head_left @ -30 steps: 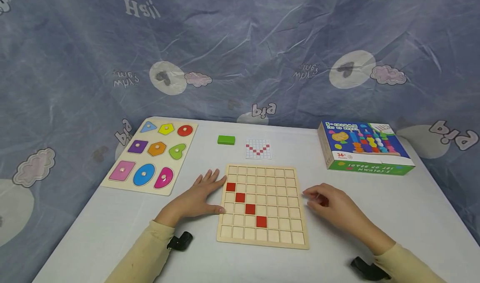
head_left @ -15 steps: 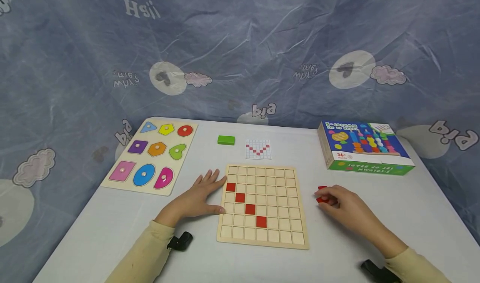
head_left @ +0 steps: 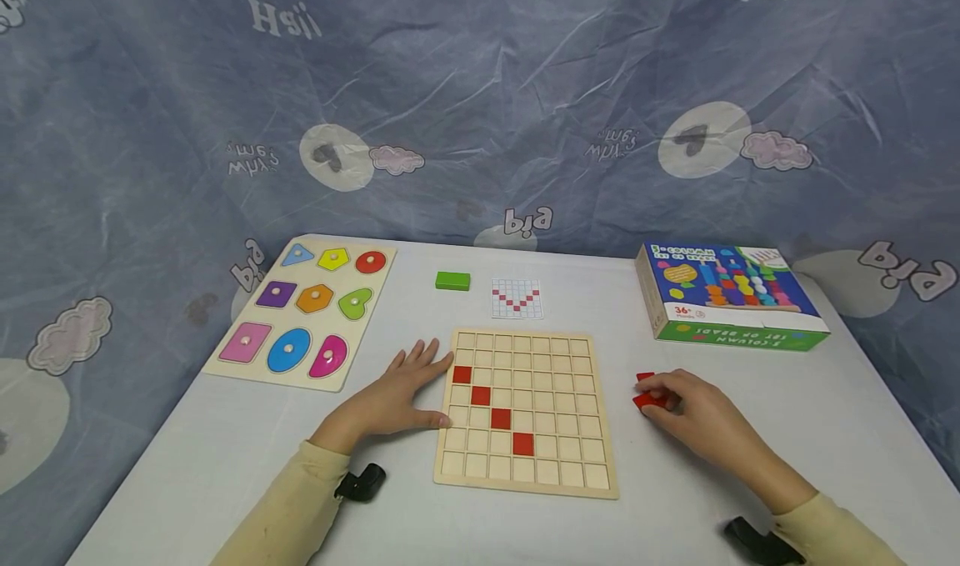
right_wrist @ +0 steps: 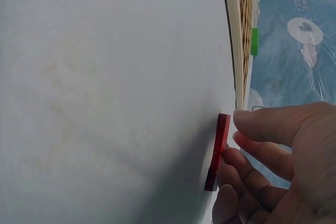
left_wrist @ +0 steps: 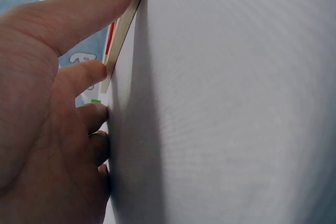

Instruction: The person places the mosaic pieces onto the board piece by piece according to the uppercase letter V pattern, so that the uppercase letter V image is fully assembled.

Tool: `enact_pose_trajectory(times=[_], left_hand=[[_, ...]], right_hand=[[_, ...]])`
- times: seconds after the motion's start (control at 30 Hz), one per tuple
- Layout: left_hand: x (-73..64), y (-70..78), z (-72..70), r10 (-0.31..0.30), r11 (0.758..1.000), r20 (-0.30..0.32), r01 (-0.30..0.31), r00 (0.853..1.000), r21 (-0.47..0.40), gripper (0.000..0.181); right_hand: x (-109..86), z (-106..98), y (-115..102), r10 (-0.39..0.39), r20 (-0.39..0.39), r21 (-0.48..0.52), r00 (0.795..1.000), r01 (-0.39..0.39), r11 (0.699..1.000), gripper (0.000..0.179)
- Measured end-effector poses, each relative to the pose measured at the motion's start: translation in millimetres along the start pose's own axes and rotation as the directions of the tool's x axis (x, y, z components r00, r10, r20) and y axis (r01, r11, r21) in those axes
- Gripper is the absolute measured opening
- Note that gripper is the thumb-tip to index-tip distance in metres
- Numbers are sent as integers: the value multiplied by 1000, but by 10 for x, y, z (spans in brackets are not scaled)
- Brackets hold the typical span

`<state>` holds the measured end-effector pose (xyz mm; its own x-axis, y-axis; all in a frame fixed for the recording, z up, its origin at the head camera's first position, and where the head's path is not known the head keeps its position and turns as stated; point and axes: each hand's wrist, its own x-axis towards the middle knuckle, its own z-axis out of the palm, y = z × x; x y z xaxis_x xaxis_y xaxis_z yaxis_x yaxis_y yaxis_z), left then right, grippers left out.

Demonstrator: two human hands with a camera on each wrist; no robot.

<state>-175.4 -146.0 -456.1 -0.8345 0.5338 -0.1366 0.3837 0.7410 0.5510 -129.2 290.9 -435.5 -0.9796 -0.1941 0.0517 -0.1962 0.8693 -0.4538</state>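
A square wooden grid board (head_left: 555,491) lies on the white table, with several red square tiles (head_left: 500,418) set in a diagonal line of its cells. Fingers spread, my left hand (head_left: 397,395) rests at the board's left edge; in the left wrist view the thumb (left_wrist: 100,11) touches that edge. To the right of the board, my right hand (head_left: 693,412) is bent over loose red tiles (head_left: 647,401) on the table. In the right wrist view, fingertips touch these red tiles (right_wrist: 218,148), while the thumb (right_wrist: 257,121) sits slightly apart from them.
Behind the board lie a small card with a red V pattern (head_left: 516,299) and a green block (head_left: 452,281). A shape puzzle board (head_left: 307,312) is at the left. A bead toy box (head_left: 731,295) stands back right. Patterned cloth (head_left: 480,116) hangs behind the table.
My right hand has moved right, away from the board's edge, and red tiles now show at its fingers. My left hand and the board have stayed put.
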Motion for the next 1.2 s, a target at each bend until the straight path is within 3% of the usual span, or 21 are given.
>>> enact_pose_trajectory(times=[0.47,0.67,1.2], left_hand=[[8,-6,15,-3,1000,0,3,1000,-1,99],[7,-14,12,2,1000,2,-2,1000,6,99],[8,-21,16,0,1000,-6,0,1000,8,99]], right_hand=[[19,73,-47,-35,22,20,999,34,999,28],[22,79,-63,-16,29,13,999,16,1000,28],[22,83,-62,-41,-2,36,999,42,999,26]])
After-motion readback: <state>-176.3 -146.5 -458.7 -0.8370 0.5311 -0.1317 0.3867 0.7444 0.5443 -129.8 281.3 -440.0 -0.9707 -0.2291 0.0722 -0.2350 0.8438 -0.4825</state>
